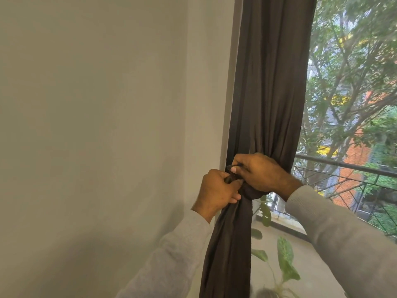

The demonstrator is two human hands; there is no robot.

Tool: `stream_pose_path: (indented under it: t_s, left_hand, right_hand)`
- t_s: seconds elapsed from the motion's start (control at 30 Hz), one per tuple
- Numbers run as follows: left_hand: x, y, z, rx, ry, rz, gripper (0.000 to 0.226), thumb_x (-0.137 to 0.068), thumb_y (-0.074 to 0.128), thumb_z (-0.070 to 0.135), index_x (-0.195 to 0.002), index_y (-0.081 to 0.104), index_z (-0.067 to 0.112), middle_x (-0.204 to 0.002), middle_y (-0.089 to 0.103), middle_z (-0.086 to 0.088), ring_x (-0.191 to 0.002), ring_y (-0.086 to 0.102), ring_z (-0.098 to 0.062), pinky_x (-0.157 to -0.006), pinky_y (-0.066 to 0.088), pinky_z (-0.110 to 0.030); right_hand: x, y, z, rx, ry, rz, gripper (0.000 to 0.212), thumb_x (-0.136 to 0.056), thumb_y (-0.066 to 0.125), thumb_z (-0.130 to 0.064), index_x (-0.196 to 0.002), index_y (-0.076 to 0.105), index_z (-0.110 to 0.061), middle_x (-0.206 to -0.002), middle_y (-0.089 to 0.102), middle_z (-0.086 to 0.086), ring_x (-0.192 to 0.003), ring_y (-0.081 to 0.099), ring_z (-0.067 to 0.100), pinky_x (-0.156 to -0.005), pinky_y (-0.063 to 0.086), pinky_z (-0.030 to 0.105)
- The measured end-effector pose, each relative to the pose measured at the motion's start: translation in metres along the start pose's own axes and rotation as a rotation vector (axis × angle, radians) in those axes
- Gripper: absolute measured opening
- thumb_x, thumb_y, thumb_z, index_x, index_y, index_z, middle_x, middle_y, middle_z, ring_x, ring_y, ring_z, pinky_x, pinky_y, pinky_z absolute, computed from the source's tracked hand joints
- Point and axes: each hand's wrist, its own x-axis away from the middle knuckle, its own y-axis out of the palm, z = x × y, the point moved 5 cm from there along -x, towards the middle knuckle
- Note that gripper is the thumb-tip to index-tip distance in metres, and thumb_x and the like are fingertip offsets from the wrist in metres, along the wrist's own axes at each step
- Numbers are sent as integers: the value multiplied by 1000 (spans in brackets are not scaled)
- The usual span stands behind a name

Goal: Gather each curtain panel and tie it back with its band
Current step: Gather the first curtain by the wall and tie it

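Head view: the dark curtain panel (270, 87) is seen gathered into a tight waist beside the wall (96, 125), at the window's left edge. A dark band (249, 193) is wrapped around the waist. One end of it is pinched in the curled fingers of the left hand (217, 190); the right hand (262, 173) is closed over the other end. For a firm tie, both ends are best drawn evenly and level, with the folds kept bunched. The panel's long axis runs vertically, hanging down.
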Motion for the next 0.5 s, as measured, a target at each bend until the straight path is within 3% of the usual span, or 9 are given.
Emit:
stream_pose_path:
  t_s: [0.23, 0.37, 0.43, 0.5]
  left_hand:
    - [1, -9, -3, -120, 163, 244, 14, -89, 88, 32, -89, 84, 19, -75, 79, 3, -69, 78, -22, -74, 68, -49]
    - [13, -13, 2, -82, 207, 390, 31, -86, 91, 22, -111, 73, 24, -96, 80, 4, -86, 77, -15, -88, 67, -37]
    - [17, -14, 3, -46, 229, 418, 41, -86, 91, 18, -116, 66, 30, -91, 78, 6, -85, 77, -15, -88, 67, -34]
    - [18, -15, 2, -59, 256, 436, 35, -88, 90, 19, -111, 67, 30, -88, 77, 6, -82, 76, -15, -86, 68, -36]
  right_hand:
    - [-6, 4, -3, -8, 56, -1, 19, -107, 57, -40, -101, 68, -26, -89, 71, -7, -82, 67, 14, -73, 58, 37]
    - [-10, 8, -7, 19, 101, -6, 22, -107, 56, -41, -102, 69, -24, -91, 70, -5, -82, 66, 15, -74, 57, 35]
    - [-12, 8, -8, 29, 109, -6, 23, -107, 57, -41, -102, 69, -23, -91, 69, -5, -82, 66, 15, -72, 54, 33]
    - [-14, 7, -8, 23, 112, -26, 22, -106, 59, -39, -100, 70, -21, -90, 69, -4, -82, 65, 14, -70, 51, 31]
